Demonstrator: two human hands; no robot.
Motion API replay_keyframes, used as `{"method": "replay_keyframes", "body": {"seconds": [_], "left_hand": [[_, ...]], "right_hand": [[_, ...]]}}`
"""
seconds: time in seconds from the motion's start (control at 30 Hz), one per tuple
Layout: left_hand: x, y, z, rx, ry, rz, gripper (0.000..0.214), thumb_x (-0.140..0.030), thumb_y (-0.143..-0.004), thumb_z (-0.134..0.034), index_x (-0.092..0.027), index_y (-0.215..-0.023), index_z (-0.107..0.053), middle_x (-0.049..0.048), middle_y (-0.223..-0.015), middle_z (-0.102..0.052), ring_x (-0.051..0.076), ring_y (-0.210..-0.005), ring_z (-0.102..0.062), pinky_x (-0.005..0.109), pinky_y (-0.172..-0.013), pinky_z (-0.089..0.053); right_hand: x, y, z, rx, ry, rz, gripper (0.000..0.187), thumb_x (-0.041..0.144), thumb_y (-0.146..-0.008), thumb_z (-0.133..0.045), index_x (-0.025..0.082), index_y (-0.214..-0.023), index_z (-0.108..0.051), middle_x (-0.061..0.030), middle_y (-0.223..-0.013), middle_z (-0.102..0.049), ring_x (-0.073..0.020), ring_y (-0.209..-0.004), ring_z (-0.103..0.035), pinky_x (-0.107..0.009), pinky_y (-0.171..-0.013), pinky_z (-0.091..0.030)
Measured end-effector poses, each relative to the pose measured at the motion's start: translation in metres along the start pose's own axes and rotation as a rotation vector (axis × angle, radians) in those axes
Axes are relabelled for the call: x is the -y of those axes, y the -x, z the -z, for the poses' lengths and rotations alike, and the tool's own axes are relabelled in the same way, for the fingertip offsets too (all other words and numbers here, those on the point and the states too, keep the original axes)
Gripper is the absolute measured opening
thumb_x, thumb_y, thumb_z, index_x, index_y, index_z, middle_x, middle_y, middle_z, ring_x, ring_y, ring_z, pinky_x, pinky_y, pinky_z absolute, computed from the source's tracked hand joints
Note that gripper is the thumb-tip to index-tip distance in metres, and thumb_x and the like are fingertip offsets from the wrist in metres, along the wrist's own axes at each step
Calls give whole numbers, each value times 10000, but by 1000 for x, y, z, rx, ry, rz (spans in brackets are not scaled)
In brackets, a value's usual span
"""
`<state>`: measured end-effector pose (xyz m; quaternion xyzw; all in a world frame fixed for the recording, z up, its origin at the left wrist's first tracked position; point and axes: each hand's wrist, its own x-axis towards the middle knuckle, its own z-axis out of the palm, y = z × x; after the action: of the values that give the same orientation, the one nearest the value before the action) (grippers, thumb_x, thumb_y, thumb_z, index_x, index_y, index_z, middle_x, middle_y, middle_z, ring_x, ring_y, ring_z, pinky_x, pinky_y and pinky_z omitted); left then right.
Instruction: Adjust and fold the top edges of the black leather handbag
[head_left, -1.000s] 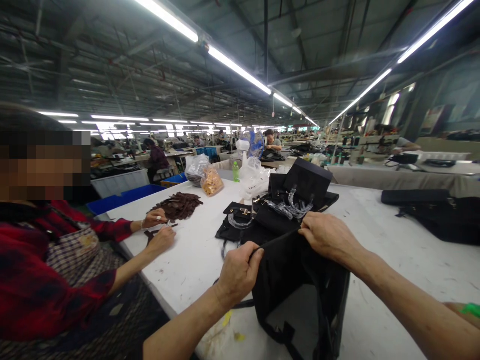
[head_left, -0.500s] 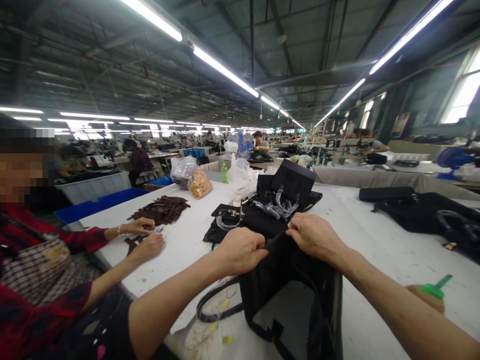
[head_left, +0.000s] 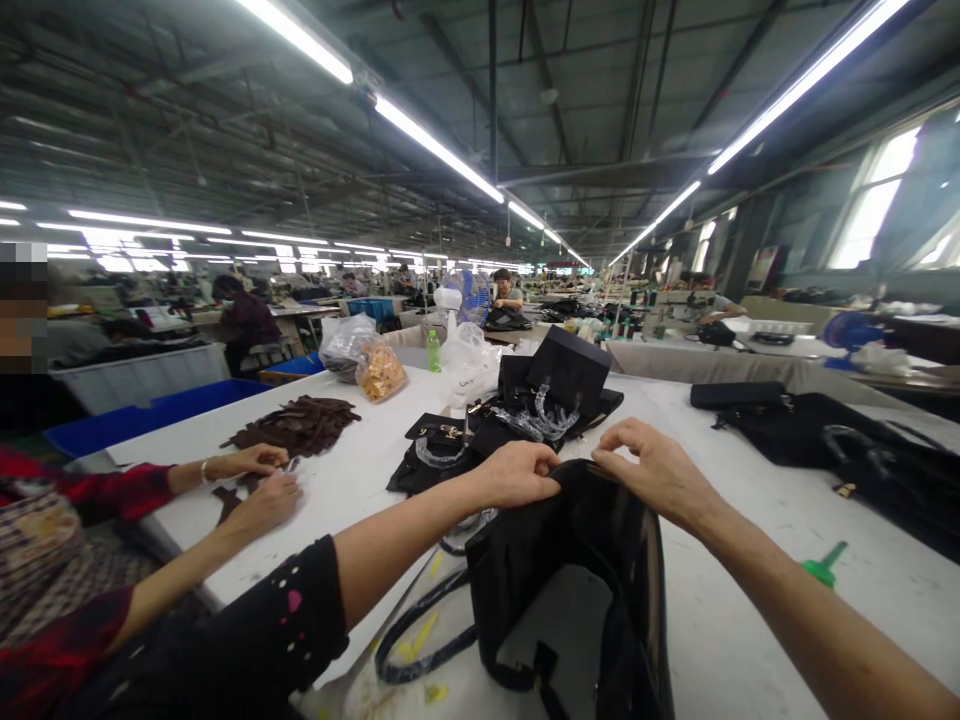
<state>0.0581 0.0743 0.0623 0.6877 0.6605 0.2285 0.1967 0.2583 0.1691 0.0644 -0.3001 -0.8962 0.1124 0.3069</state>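
Note:
A black handbag stands on the white table with its mouth open towards me, showing a grey inside. Pinching its far top edge from the left is my left hand. My right hand grips the same edge a little further right, thumb and fingertips together on the rim. One plastic-wrapped handle hangs out on the bag's left side. Just beyond my hands lies a pile of black bags with wrapped handles.
On the left, a co-worker's hands work beside a heap of dark brown strips. Plastic bags and a green bottle stand at the back. More black bags lie right, near a green-topped container.
Both hands have shifted along the bag's rim, and the rim now looks more bunched and raised between them. My view has turned slightly to the right.

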Motion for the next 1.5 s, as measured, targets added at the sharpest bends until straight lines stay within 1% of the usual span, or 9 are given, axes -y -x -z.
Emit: {"method": "replay_keyframes", "body": {"seconds": [0.17,0.37,0.5,0.67,0.9,1.03,1.3,1.43,1.5], "left_hand": [[6,-15,-1,-28,26,-23,380,-336,-703,-670,-179,-1042,-738,2,-825,-679,155,-723,-601,231,-615,-409],[6,-26,-5,-24,37,-75,437,-333,-711,-673,-185,-1118,-737,8,-891,-704,158,-747,-606,241,-678,-437],[8,-30,-11,18,58,-178,371,-231,-720,-591,-194,-1045,-765,-9,-861,-714,153,-753,-604,231,-685,-432],[11,-30,-11,16,103,-158,350,-212,-712,-568,-177,-993,-773,-19,-803,-712,141,-722,-593,215,-662,-427],[-8,-34,-11,-67,-134,-115,180,-315,-725,-655,-179,-791,-750,-13,-691,-681,136,-662,-586,220,-605,-398],[-20,-31,-12,-159,-194,-66,166,-290,-757,-608,-181,-697,-718,13,-680,-680,156,-674,-593,251,-625,-396],[5,-9,9,-340,-275,251,130,-214,-723,-545,-182,-697,-668,46,-725,-688,197,-737,-632,282,-655,-440],[17,-7,7,-348,-320,323,215,-213,-722,-557,-172,-901,-670,75,-807,-685,249,-776,-637,351,-713,-479],[11,-8,8,-331,-369,204,443,-209,-683,-624,-165,-1124,-619,104,-1029,-670,271,-924,-623,376,-796,-493]], "right_hand": [[6,4,-13,37,86,28,74,254,-758,-745,219,-721,-691,-55,-964,-675,-286,-1020,-537,-407,-858,-412],[8,3,-18,49,185,37,172,109,-778,-639,213,-642,-662,-49,-905,-685,-282,-1040,-519,-409,-821,-346],[10,0,-19,42,223,50,193,81,-785,-591,205,-653,-657,-48,-902,-691,-266,-1042,-522,-405,-845,-325],[12,-1,-19,28,235,55,193,82,-776,-581,204,-638,-639,-47,-880,-687,-264,-1020,-524,-407,-849,-316],[9,-2,-23,-5,165,43,189,94,-783,-574,206,-635,-608,-59,-858,-670,-283,-1010,-534,-440,-876,-329],[2,1,-22,-59,29,-34,53,173,-785,-616,219,-796,-639,-53,-928,-686,-277,-1036,-560,-429,-910,-386],[-8,42,6,-122,-281,-360,405,551,-881,-494,231,-1084,-638,-81,-1126,-703,-267,-969,-671,-390,-838,-516],[-13,74,8,-71,-367,-505,478,618,-905,-441,255,-1160,-618,-81,-1138,-703,-268,-963,-689,-389,-832,-533],[-18,89,3,-56,-442,-548,527,651,-884,-473,278,-1245,-564,-89,-1267,-639,-290,-1076,-652,-419,-891,-518]]}}
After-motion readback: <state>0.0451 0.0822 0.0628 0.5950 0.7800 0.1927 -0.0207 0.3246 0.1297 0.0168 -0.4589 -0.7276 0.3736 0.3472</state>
